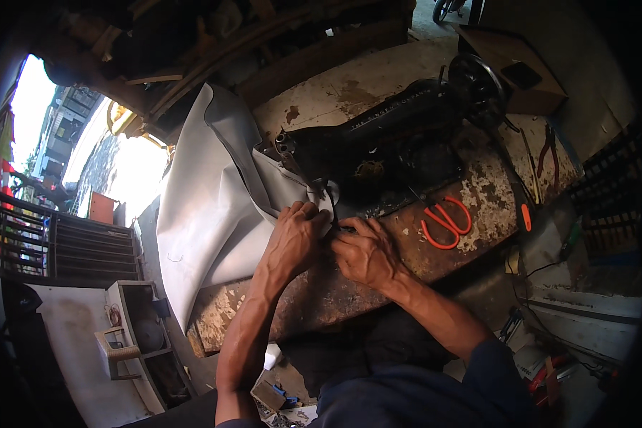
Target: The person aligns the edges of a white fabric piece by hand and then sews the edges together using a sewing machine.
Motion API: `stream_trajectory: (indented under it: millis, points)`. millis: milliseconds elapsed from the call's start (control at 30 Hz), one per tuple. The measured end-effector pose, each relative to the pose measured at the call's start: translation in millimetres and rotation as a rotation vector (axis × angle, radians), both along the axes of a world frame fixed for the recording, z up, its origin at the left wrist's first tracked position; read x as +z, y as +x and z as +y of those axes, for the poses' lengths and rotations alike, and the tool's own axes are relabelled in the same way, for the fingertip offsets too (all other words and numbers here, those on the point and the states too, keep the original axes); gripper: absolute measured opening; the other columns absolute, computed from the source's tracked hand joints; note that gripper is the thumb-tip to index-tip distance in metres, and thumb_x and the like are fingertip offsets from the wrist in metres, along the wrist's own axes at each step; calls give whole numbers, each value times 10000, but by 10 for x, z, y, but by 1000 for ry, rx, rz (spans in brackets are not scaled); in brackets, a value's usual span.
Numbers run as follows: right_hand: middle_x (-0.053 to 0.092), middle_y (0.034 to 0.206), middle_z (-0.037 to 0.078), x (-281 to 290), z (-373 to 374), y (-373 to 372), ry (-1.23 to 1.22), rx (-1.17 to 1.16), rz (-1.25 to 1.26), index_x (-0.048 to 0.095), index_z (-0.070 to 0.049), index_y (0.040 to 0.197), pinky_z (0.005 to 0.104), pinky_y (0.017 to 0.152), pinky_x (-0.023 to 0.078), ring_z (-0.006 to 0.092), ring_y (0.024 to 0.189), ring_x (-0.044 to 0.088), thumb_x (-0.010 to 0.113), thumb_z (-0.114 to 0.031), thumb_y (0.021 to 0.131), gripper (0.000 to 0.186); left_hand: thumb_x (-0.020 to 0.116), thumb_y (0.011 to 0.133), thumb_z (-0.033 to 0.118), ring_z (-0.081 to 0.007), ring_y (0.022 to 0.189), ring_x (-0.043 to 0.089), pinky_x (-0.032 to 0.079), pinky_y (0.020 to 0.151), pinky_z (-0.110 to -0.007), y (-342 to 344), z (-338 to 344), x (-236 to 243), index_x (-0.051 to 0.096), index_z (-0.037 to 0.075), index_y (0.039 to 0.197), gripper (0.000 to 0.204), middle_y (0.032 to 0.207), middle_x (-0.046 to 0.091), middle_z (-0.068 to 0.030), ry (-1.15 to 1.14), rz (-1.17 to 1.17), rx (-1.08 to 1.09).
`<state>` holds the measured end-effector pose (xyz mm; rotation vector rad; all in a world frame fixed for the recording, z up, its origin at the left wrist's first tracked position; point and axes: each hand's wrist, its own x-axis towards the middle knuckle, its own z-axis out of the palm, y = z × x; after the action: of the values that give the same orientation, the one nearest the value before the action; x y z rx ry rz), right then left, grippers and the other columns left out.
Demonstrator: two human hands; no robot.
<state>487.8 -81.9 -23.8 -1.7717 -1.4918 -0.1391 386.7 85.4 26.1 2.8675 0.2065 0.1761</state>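
A large white sheet of pliable material (pixel 192 221), with a dark seam or edging along it, is draped under the front end of a black sewing machine (pixel 378 128) and over the worn bench. My left hand (pixel 299 232) grips the sheet's edge just below the needle end. Beside it, my right hand (pixel 364 253) has curled fingers at a dark strip by that edge; what it holds is too hidden to name. Orange-handled scissors (pixel 449 230) lie to the right of my right hand, at the foot of the machine.
The worn wooden bench (pixel 228 321) carries a brown box (pixel 521 50), a screwdriver (pixel 525 215) and pliers (pixel 549 157) at the right. Dark timber shelving stands behind, a white cabinet (pixel 128 307) at lower left, and a cable hangs at the right.
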Motion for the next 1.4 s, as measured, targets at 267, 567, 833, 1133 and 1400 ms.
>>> stream_trajectory:
  millis: [267,567,833,1133,1400]
  points:
    - [721,919,22,-43,16,-6,-35,-35,-17,712,-97,824,462,908,486,268,1121,641,745,-123,744,90,713,788,68,-325,1107,615,472,915,-421,31,-26,-62,713,55,1174,386,1139,673,-128,42,39,15]
    - [723,949,44,-38,33,7,-63,-12,1,698,-78,832,466,876,498,280,1101,655,713,-66,713,121,624,855,69,-304,1095,602,449,897,-422,74,-84,-136,704,36,1171,328,1133,654,-125,122,35,53]
    - [734,1006,29,-77,-8,89,-53,21,-14,752,-70,923,453,884,484,269,1099,627,732,-106,768,160,853,805,256,-385,1348,510,329,1195,-547,-272,66,510,626,92,1380,640,1400,580,-172,9,-40,-44]
    - [772,1058,52,-91,85,49,124,94,131,788,-39,988,404,862,554,276,999,666,752,-59,835,158,734,821,88,-263,1205,592,355,1132,-518,-603,163,172,749,133,1039,223,1125,663,-53,299,-153,9]
    - [762,998,73,-42,104,39,176,139,133,778,-40,940,397,870,562,307,986,660,758,-28,788,154,736,824,70,-277,1046,639,422,954,-466,-481,-56,411,716,128,1001,188,1009,682,-38,-90,-213,-17]
